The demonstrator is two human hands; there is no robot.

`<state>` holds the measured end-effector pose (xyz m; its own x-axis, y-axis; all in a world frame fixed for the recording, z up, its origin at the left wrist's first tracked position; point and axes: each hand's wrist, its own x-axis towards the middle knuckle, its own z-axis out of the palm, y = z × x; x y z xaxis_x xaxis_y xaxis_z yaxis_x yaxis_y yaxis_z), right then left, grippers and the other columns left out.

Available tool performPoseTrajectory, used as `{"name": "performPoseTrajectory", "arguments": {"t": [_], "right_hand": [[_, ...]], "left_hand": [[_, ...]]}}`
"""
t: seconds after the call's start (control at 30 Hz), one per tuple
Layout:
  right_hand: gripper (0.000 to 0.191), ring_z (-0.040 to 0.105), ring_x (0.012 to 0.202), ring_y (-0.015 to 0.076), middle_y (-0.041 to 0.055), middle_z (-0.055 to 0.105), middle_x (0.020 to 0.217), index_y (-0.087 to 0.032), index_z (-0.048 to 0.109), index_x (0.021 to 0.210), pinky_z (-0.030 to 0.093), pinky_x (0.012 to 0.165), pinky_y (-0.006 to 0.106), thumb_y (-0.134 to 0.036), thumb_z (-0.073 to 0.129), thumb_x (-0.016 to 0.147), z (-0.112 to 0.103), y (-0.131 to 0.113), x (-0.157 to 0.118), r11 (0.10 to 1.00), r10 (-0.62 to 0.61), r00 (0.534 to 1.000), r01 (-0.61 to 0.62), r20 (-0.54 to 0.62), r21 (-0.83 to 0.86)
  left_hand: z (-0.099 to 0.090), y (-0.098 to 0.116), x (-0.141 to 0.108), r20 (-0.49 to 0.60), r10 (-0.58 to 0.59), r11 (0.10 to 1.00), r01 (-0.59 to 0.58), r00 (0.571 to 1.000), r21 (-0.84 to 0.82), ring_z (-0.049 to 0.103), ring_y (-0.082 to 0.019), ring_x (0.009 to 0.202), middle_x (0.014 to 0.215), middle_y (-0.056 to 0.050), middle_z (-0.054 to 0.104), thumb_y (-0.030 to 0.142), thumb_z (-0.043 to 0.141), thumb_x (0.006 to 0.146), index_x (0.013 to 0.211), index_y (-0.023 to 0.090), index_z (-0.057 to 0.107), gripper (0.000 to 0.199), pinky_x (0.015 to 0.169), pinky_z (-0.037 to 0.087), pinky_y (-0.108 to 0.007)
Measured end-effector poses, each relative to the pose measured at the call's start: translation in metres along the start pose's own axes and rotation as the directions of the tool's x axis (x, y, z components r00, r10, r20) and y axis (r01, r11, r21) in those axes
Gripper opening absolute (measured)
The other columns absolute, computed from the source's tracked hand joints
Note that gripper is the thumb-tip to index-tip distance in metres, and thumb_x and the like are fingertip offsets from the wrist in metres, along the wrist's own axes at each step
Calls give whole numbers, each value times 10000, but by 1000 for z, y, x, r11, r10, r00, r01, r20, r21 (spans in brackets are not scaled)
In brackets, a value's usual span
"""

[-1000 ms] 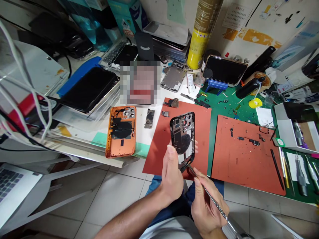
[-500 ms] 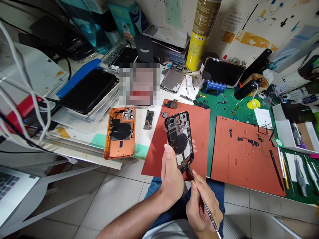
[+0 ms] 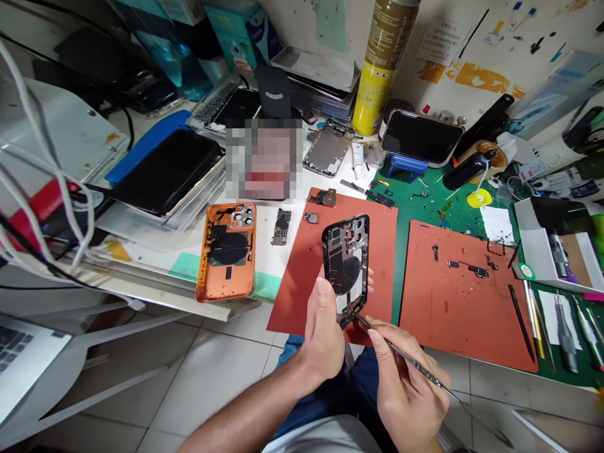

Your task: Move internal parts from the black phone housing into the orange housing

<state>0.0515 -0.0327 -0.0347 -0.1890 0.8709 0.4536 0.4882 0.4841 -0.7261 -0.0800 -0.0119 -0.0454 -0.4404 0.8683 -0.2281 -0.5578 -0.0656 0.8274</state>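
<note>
My left hand [image 3: 325, 336] grips a black-rimmed phone housing [image 3: 346, 267] by its lower left side, with fingertips showing past its right edge. The housing is tilted, its inner side facing me. In my right hand [image 3: 410, 384] is a thin metal tool [image 3: 419, 368], pinched between thumb and fingers. The tool's tip meets the bottom edge of the housing, where exact contact is too small to tell. An orange phone housing [image 3: 226, 289] lies to the left, beside a small circuit board [image 3: 282, 227].
Red mats [image 3: 292, 296] lie on the bench, the right one [image 3: 462, 314] bearing small parts. A phone [image 3: 422, 137] leans on a blue stand behind. Tools [image 3: 565, 333] lie at far right, below an open white box [image 3: 585, 251]. A yellow can [image 3: 370, 94] stands behind.
The black-rimmed housing has shifted slightly right and turned a little. My right hand has moved right, and its tool now slants closer to level, with its tip still at the housing's bottom.
</note>
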Motion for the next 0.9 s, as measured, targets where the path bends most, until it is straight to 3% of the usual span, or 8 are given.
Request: {"name": "performPoseTrajectory", "arguments": {"t": [0.23, 0.47, 0.7, 0.9], "right_hand": [[383, 872, 941, 226, 66, 874, 1127, -186, 787, 1233, 741, 851, 320, 36, 772, 921, 28, 3, -28, 997, -70, 966, 66, -247, -26], [370, 874, 918, 218, 78, 876, 1118, -158, 775, 1238, 734, 837, 283, 33, 773, 921, 33, 11, -35, 986, -155, 956, 134, -248, -99], [364, 871, 956, 242, 88, 872, 1116, -156, 785, 1230, 740, 861, 340, 45, 751, 928, 32, 9, -35, 998, -31, 959, 46, -283, 44], [275, 870, 939, 249, 85, 872, 1102, -174, 816, 1164, 738, 873, 359, -9, 742, 957, 21, 12, -29, 980, 133, 970, -98, -202, 175]], "left_hand": [[5, 4, -3, -100, -36, 999, 38, 994, 19, 748, -326, 1283, 1163, -148, 845, 823, 489, 1040, 1139, 161, 828, 751, 1210, 541, -463], [8, 2, -4, -202, -76, 997, 80, 976, 9, 758, -338, 1280, 1159, -161, 847, 775, 529, 1050, 1154, 145, 821, 702, 1165, 592, -472], [2, -1, -2, -102, -48, 999, 50, 994, 21, 771, -331, 1245, 1193, -157, 842, 813, 476, 1049, 1183, 157, 821, 754, 1182, 572, -479], [1, 1, -2, -47, -25, 1000, 26, 999, 12, 793, -321, 1159, 1156, -146, 845, 805, 467, 1057, 1191, 167, 818, 741, 1140, 590, -479]]}}
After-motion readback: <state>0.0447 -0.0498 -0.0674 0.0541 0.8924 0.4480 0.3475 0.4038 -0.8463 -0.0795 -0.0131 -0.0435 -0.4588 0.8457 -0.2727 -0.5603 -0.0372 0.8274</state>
